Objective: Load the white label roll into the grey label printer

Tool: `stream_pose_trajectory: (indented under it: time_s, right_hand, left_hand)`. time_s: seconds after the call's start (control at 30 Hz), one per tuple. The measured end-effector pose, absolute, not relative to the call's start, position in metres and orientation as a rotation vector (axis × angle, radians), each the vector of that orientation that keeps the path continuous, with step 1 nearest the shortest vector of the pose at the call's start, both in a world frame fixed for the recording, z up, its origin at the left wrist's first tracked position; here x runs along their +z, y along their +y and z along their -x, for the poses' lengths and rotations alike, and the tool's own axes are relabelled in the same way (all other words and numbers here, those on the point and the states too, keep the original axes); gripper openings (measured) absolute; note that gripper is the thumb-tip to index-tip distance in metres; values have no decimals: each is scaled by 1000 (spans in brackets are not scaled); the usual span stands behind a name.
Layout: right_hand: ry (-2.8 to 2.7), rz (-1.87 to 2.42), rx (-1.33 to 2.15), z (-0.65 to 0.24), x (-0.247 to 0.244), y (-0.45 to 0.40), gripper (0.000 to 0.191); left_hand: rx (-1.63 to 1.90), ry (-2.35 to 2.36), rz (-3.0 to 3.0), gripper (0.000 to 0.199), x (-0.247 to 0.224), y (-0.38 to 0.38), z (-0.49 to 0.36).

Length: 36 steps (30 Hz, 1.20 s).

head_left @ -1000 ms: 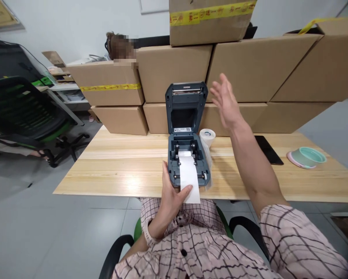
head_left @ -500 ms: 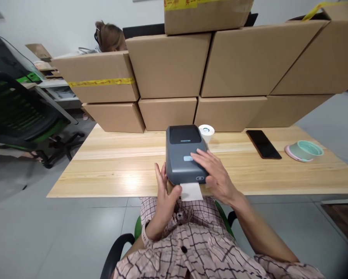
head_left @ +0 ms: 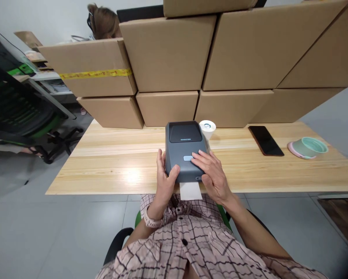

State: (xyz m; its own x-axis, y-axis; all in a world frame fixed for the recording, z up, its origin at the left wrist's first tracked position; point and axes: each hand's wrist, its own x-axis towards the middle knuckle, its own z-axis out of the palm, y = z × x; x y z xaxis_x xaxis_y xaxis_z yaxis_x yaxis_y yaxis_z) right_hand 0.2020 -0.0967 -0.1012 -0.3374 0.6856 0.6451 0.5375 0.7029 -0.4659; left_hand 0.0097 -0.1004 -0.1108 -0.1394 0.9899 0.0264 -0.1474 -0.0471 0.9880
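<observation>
A dark grey label printer sits near the front edge of the wooden table. From its front slot hangs a blank white label strip. My left hand grips the printer's left front corner, thumb on top of the front edge and fingers along the side. My right hand lies over the printer's right front part, fingers stretched out flat on the lid. Its fingertips are beside the pale blue button, and the thumb is at the front corner. A white label roll stands behind the printer's right side, partly hidden by it.
Stacked cardboard boxes line the back of the table. To the right lie a black phone and a green cup on a pink base. A person is behind the boxes; an office chair stands at left.
My left hand has moved up and closed onto the printer's corner, its thumb now on the top edge. My right thumb has come in against the front corner. The view has tilted slightly downward.
</observation>
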Motion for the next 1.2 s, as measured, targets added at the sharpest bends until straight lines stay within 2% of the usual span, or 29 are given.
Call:
stream_pose_trajectory:
  time_s: [0.2,0.33,0.5,0.63,0.77,0.87,1.0,1.2]
  right_hand:
    - [-2080,1056,112,-196,-87,-100,52]
    - [-2154,1173,-38,-191,-71,-99,42]
    - [-2257,1149,-171,-190,-67,-87,38]
    - [-2129,1142,18,-197,-86,-91,37]
    - [-1864,1195,256,-210,-105,-106,60]
    - [-1806,1151,413,-217,-103,-104,69]
    - [-1844,1064,484,-218,-78,-75,74]
    - [-1799,944,373,-201,-33,-2,71]
  left_hand:
    - [1251,1138,-1056,117,-130,-140,-2]
    - [1261,1259,-1062,115,-136,-163,-2]
    - [1216,1227,-1111,116,-133,-160,-1]
    - [1222,1195,-1148,103,-126,-158,2]
    - [1369,1219,-1321,73,-113,-149,5]
    - [1488,1236,-1334,61,-103,-127,8]
    - [1512,1366,-1177,57,-99,-81,13]
    - [1240,1301,-1196,73,-100,-21,13]
